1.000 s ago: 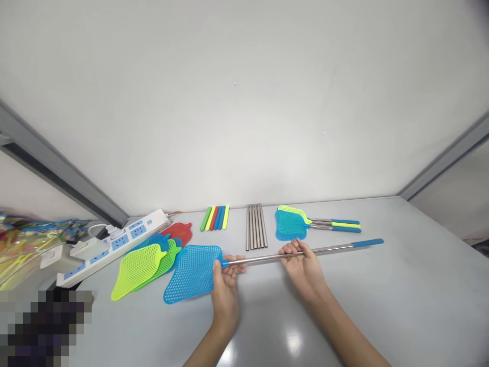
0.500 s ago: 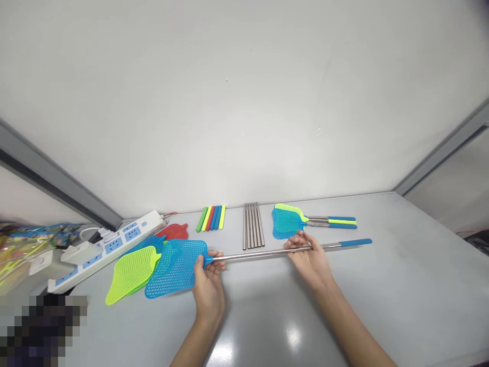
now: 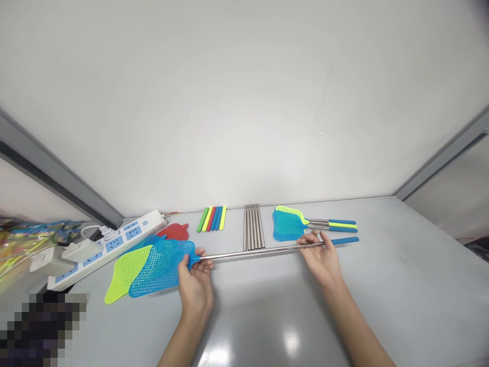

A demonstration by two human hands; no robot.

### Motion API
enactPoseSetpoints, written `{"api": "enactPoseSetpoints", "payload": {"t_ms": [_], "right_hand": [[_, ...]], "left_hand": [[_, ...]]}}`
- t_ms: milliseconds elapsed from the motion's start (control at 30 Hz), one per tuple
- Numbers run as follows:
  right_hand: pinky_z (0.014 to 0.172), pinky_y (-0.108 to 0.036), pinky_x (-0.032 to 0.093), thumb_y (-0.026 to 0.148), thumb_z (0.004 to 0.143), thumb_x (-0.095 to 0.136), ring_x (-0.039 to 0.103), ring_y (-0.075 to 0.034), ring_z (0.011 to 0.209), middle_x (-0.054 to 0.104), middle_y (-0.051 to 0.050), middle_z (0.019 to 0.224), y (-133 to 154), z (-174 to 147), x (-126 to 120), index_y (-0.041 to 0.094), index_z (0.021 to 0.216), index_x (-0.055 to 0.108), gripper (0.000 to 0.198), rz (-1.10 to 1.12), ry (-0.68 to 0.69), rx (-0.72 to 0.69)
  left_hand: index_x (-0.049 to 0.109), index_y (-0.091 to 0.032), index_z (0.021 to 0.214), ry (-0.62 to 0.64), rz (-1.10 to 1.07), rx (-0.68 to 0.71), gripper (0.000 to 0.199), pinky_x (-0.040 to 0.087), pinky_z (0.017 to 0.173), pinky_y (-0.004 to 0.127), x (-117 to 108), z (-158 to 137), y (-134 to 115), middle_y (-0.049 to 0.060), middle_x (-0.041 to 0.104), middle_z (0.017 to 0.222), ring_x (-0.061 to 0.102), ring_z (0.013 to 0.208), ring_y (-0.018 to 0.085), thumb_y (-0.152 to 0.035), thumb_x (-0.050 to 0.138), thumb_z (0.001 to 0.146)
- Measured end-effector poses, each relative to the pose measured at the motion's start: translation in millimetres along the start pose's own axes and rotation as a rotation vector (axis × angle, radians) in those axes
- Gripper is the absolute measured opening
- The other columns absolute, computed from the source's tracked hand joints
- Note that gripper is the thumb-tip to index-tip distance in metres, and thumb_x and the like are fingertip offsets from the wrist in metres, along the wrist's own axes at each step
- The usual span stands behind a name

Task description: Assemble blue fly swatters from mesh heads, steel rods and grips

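A blue fly swatter with a long metal rod and a blue handle grip lies level across both hands above the table. My left hand pinches it at the neck, where the blue mesh head meets the rod. Near the blue grip, my right hand has its fingers closed around the rod. Beneath the held head, partly covered, lie a yellow-green swatter head and a blue one. A red swatter head rests behind them.
A white power strip with plugged-in adapters stands at the left. Along the wall lie several coloured grips, several metal rods and a stack of swatters with heads pointing left. Bagged items sit at the far left.
The swatter has moved left, its head now covering more of the yellow-green one. My left hand went left with it, while my right hand shifted right along the rod, closer to the grip.
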State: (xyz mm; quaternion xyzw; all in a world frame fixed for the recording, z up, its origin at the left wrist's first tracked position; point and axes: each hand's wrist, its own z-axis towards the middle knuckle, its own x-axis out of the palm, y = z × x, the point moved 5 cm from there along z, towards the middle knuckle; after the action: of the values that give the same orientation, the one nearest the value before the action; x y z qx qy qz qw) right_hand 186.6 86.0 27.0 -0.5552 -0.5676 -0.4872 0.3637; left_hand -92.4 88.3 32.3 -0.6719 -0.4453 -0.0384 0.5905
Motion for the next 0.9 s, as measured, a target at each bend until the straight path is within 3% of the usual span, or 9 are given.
{"api": "enactPoseSetpoints", "payload": {"t_ms": [333,900], "right_hand": [[0.055,-0.024,0.039,0.025,0.075,0.045,0.041,-0.007,0.052,0.037,0.006,0.056,14.0,4.5,-2.4,0.019,0.071,0.041,0.008,-0.024,0.040,-0.032],[0.053,-0.022,0.038,0.023,0.076,0.044,0.040,-0.006,0.050,0.035,0.006,0.055,12.7,7.2,-6.0,0.017,0.073,0.044,0.006,-0.008,0.000,-0.040]], "left_hand": [[0.052,-0.016,0.071,0.017,0.010,-0.036,0.013,0.038,0.048,0.021,0.0,0.5,0.2,-0.002,0.054,0.067,0.046,0.048,0.008,-0.026,0.044,0.068],[0.050,-0.016,0.070,0.036,0.026,-0.022,0.012,0.037,0.047,0.021,-1.5,2.8,1.7,-0.003,0.053,0.065,0.045,0.047,0.008,-0.026,0.043,0.069]]}}
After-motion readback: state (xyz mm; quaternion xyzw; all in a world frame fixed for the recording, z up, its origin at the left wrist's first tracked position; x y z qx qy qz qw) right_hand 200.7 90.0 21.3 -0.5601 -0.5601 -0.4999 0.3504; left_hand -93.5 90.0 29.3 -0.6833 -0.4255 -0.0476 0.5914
